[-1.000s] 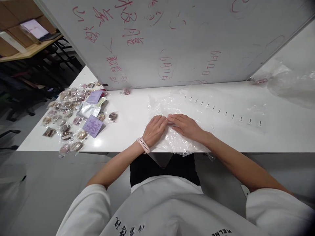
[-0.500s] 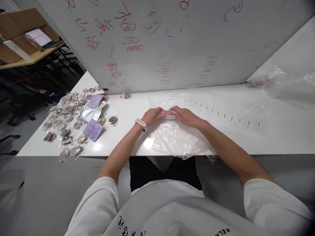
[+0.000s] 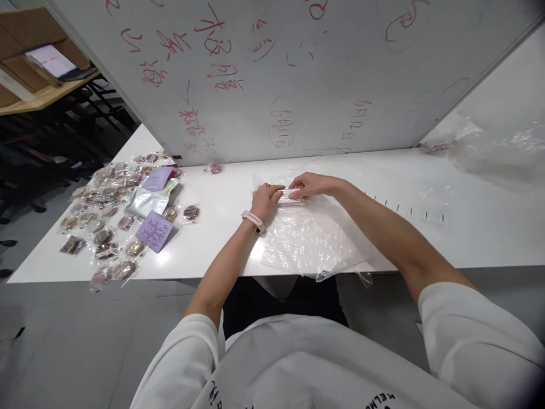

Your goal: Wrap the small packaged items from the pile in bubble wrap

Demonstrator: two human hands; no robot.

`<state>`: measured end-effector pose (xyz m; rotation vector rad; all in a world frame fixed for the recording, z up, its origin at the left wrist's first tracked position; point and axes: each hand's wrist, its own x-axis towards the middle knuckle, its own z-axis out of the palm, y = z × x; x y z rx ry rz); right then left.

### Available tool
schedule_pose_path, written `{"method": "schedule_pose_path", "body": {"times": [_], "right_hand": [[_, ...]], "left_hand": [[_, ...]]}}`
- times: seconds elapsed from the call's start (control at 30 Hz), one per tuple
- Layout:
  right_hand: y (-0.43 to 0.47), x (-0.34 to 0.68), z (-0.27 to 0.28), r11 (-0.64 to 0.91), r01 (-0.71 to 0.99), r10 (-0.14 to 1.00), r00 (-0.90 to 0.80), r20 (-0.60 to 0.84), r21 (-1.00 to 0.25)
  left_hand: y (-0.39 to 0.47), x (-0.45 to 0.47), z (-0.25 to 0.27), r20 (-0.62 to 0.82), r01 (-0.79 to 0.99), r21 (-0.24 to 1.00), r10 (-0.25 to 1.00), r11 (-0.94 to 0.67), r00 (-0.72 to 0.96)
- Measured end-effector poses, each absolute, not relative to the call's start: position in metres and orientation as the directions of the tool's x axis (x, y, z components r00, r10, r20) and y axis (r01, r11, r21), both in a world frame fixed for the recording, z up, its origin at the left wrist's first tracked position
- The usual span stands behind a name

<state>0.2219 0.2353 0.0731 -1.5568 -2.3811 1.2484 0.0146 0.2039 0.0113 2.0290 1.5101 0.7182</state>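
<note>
A small whitish, clear-looking package (image 3: 291, 196) lies between my hands, on the crumpled clear plastic sheet (image 3: 304, 238); its exact kind is unclear. My left hand (image 3: 266, 197), with a pale pink band at the wrist, grips its left end. At the other end, my right hand (image 3: 314, 185) has its fingers bent down onto the package, thumb side toward my left hand. The pink colour of the package is not visible from here. The plastic reaches under both hands and hangs over the table's front edge.
On the left lies a pile of individually wrapped pieces (image 3: 110, 199), with purple packets (image 3: 154, 231) and a silver packet (image 3: 147, 203). A whiteboard (image 3: 255, 85) stands along the table's back. Small dark-printed labels (image 3: 411, 211) form a row on the right, near a large plastic bag (image 3: 494, 147).
My right hand has lifted its wrist and bent its fingers over the package. My left hand has turned slightly. The pink part seen between my hands has gone from sight; a whitish surface shows.
</note>
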Motion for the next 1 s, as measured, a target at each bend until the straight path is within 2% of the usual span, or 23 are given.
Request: {"method": "schedule_pose_path", "body": {"times": [0.07, 0.13, 0.23, 0.3, 0.43, 0.5, 0.57, 0.63, 0.7, 0.73, 0.77, 0.8, 0.83, 1.0], "right_hand": [[0.247, 0.219, 0.083, 0.097, 0.753, 0.697, -0.518, -0.496, -0.651], [0.252, 0.213, 0.090, 0.063, 0.790, 0.635, -0.503, -0.587, -0.609], [0.250, 0.205, 0.092, 0.109, 0.833, 0.616, -0.485, -0.621, -0.543], [0.241, 0.204, 0.088, 0.202, 0.827, 0.667, -0.508, -0.545, -0.524], [0.203, 0.209, 0.073, 0.366, 0.787, 0.807, -0.534, -0.251, -0.497], [0.181, 0.217, 0.066, 0.346, 0.748, 0.854, -0.501, -0.140, -0.566], [0.163, 0.236, 0.063, 0.285, 0.639, 0.894, -0.446, -0.042, -0.714], [0.156, 0.268, 0.066, 0.227, 0.463, 0.957, -0.267, 0.109, -0.857], [0.159, 0.315, 0.077, 0.223, 0.290, 0.954, 0.133, 0.270, -0.931], [0.164, 0.342, 0.086, 0.242, 0.235, 0.870, 0.378, 0.317, -0.942], [0.171, 0.370, 0.097, 0.260, 0.214, 0.738, 0.585, 0.337, -0.941], [0.178, 0.397, 0.110, 0.260, 0.231, 0.597, 0.724, 0.344, -0.938], [0.184, 0.421, 0.124, 0.229, 0.274, 0.507, 0.786, 0.354, -0.934], [0.211, 0.492, 0.178, 0.066, 0.421, 0.654, 0.667, 0.357, -0.905]], "left_hand": [[0.203, 0.013, 0.007, 0.148, 0.605, 0.756, 0.966, -0.248, 0.211], [0.204, 0.009, 0.003, 0.161, 0.503, 0.829, 0.966, -0.245, 0.204], [0.205, 0.004, 0.000, 0.165, 0.412, 0.878, 0.962, -0.244, 0.220], [0.205, 0.002, 0.001, 0.165, 0.385, 0.889, 0.957, -0.249, 0.237], [0.202, 0.000, 0.006, 0.154, 0.321, 0.919, 0.957, -0.230, 0.247], [0.201, -0.001, 0.008, 0.137, 0.248, 0.951, 0.971, -0.185, 0.197], [0.200, -0.003, 0.009, 0.114, 0.174, 0.975, 0.982, -0.139, 0.148], [0.199, -0.004, 0.010, 0.093, 0.165, 0.980, 0.986, -0.115, 0.137], [0.198, -0.004, 0.011, 0.081, 0.215, 0.970, 0.986, -0.111, 0.145], [0.198, -0.003, 0.012, 0.077, 0.243, 0.963, 0.986, -0.111, 0.147], [0.197, -0.002, 0.013, 0.074, 0.266, 0.957, 0.986, -0.112, 0.147], [0.196, -0.001, 0.014, 0.073, 0.282, 0.953, 0.986, -0.112, 0.147], [0.196, 0.000, 0.015, 0.069, 0.293, 0.950, 0.987, -0.110, 0.147], [0.194, 0.002, 0.019, 0.036, 0.345, 0.934, 0.987, -0.090, 0.158]]}}
